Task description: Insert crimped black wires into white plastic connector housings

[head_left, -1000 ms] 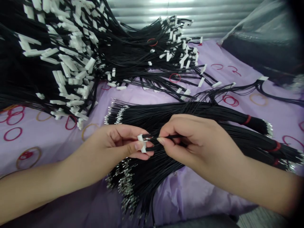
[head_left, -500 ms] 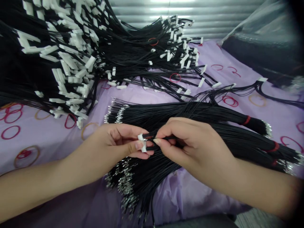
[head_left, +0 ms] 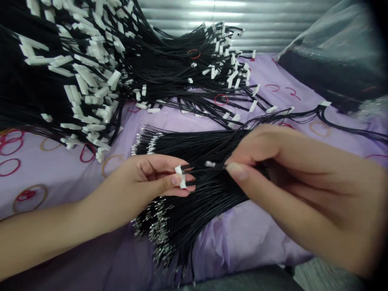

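My left hand [head_left: 160, 176] pinches a white connector housing [head_left: 180, 177] between thumb and fingers, and a few black wires run out of its right side. Thumb and forefinger of my right hand [head_left: 291, 182] are closed on a thin black wire; its silvery terminal [head_left: 210, 163], blurred, points left toward the connector, with a gap between them. Beneath both hands lies a bundle of loose black wires [head_left: 209, 190], its silver terminals [head_left: 160, 230] at the left end. My right hand hides the bundle's right end.
Black cables with white connectors [head_left: 97, 81] are heaped at the left and back. A clear plastic bag [head_left: 333, 52] with dark contents stands back right. Red and yellow rubber bands [head_left: 30, 196] lie on the purple cloth [head_left: 254, 226]. Behind is a ribbed metallic surface [head_left: 242, 24].
My right hand has moved right and nearer the camera, away from the connector, with a wire terminal now showing in front of its fingertips. My left hand keeps hold of the connector, almost unmoved.
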`<state>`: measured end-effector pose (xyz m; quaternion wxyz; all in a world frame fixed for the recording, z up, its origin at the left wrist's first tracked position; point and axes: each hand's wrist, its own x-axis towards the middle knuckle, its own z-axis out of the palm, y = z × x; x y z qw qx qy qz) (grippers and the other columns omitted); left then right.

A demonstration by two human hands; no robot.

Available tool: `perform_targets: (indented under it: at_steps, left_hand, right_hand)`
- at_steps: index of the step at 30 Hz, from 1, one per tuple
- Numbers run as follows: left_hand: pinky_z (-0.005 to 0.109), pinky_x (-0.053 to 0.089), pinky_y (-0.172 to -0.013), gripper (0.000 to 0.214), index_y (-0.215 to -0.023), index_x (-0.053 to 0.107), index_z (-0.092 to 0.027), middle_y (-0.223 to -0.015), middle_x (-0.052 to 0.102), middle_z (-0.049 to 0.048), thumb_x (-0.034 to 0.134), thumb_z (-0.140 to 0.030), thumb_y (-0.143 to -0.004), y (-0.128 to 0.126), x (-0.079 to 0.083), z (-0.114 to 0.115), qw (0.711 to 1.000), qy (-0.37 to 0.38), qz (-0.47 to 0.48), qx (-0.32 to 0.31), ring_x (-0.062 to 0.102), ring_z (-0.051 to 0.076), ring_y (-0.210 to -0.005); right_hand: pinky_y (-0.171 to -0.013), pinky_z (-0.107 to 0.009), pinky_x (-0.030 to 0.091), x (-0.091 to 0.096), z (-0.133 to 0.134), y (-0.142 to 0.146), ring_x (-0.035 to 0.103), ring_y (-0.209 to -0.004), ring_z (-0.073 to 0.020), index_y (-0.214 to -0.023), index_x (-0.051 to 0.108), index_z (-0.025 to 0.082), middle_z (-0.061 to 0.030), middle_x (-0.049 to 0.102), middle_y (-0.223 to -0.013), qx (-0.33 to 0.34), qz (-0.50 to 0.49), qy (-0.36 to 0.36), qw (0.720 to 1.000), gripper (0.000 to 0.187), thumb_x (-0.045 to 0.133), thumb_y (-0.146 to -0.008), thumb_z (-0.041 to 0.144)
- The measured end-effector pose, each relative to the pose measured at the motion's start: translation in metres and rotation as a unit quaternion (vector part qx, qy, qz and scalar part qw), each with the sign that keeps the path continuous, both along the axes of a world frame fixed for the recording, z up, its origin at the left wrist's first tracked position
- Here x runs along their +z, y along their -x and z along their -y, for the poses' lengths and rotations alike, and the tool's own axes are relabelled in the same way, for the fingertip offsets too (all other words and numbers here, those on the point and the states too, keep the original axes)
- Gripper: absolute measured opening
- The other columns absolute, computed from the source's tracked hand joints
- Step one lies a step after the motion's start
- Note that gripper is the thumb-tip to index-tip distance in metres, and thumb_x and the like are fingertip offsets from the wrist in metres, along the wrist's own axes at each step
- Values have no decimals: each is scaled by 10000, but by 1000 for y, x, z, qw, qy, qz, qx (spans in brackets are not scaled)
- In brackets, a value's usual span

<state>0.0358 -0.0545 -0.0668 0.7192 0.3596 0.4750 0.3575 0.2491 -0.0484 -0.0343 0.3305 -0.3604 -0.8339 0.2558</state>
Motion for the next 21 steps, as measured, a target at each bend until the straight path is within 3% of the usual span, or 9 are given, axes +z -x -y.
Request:
perform_targets:
  at_steps: [4,12,21]
  left_hand:
    - [145,634,-662,174,-764,798,-196,-734,805,-13,773,-23,-754,0,2,0,1000,11,7,5,765,117,-692]
    - [155,636,-664,166,-791,795,-164,-741,810,2,760,-9,-743,0,5,-1,999,20,-23,-23,773,131,-684]
    - [167,640,-675,191,-790,796,-165,-748,811,3,730,12,-760,0,1,-4,999,16,-10,-34,777,136,-701]
  right_hand:
    - [-459,-173,357,-3,2,3,473,-523,-38,-752,621,178,49,568,-626,63,33,64,995,163,602,-885,84]
    - [-496,-118,349,-21,-14,9,461,-530,-3,-668,644,135,76,543,-580,45,45,116,991,186,632,-823,32]
    - [-510,-129,349,-25,-12,12,465,-550,-9,-682,656,122,59,543,-604,48,40,78,995,167,642,-816,23]
